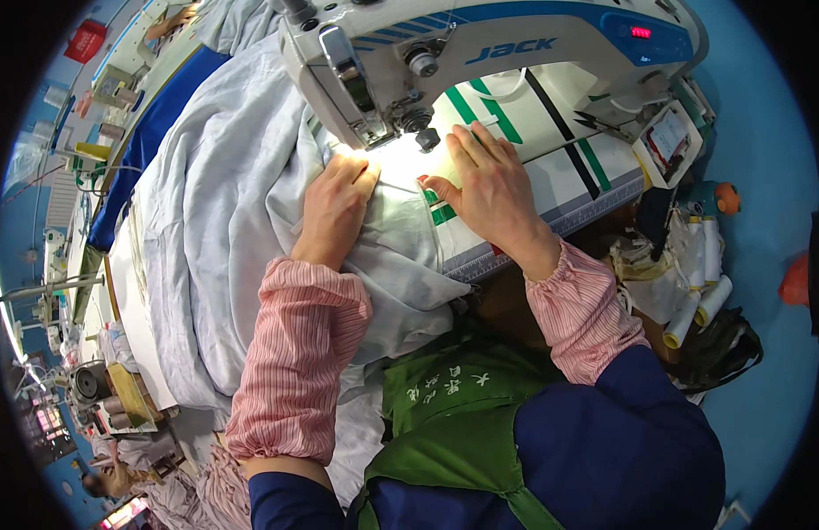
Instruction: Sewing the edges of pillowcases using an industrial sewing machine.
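A large pale grey-white cloth (224, 168) lies in loose folds across the left of the sewing table and runs under the lit head of a white and blue sewing machine (533, 40). My left hand (334, 208) is on this cloth just left of the needle area, its fingers bent and closed together on the fabric. To the right, my right hand (493, 181) rests flat on the machine bed, fingers stretched forward and thumb out to the side by the cloth's edge. Bright lamp glare hides the needle and the cloth right under the foot.
Green and black tape strips (564, 132) and a ruler strip (586, 208) run over the table. Scissors (603, 125) lie beside a small white box (667, 141). Thread cones (696, 305) and bags sit at the right. Other machines and cloth heaps stand at the left.
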{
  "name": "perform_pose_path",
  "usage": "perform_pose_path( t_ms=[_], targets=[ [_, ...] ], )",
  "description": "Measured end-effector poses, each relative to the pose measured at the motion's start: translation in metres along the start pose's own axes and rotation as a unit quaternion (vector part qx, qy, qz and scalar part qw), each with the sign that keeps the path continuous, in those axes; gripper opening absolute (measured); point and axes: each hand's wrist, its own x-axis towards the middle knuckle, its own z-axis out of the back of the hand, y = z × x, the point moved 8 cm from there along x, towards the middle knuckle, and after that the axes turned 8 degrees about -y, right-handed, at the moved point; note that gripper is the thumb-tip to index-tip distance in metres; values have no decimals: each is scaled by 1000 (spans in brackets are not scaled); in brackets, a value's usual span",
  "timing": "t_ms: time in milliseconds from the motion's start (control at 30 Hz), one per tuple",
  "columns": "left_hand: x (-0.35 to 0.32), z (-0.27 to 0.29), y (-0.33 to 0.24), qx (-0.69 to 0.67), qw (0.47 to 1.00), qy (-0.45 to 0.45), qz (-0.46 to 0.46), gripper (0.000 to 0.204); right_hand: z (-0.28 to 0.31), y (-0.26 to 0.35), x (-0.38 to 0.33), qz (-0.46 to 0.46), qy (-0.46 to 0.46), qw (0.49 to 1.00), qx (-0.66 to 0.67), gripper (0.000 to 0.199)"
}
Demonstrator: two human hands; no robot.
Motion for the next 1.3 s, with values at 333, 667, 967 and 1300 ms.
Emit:
perform_pose_path(
  t_ms=[333,667,967,1300],
  targets=[
    [3,-2,5,1,1000,-8,0,28,3,3,6,5,5,1000,0,62],
    [7,-6,13,18,1000,-15,-10,21,1,5,41,-30,-63,976,208,15],
    [7,-8,14,0,1000,-20,-12,18,-7,1,45,-68,-111,961,242,13],
    [3,1,0,-7,1000,-21,-16,25,-7,1,44,-53,-107,965,235,12]
  ],
)
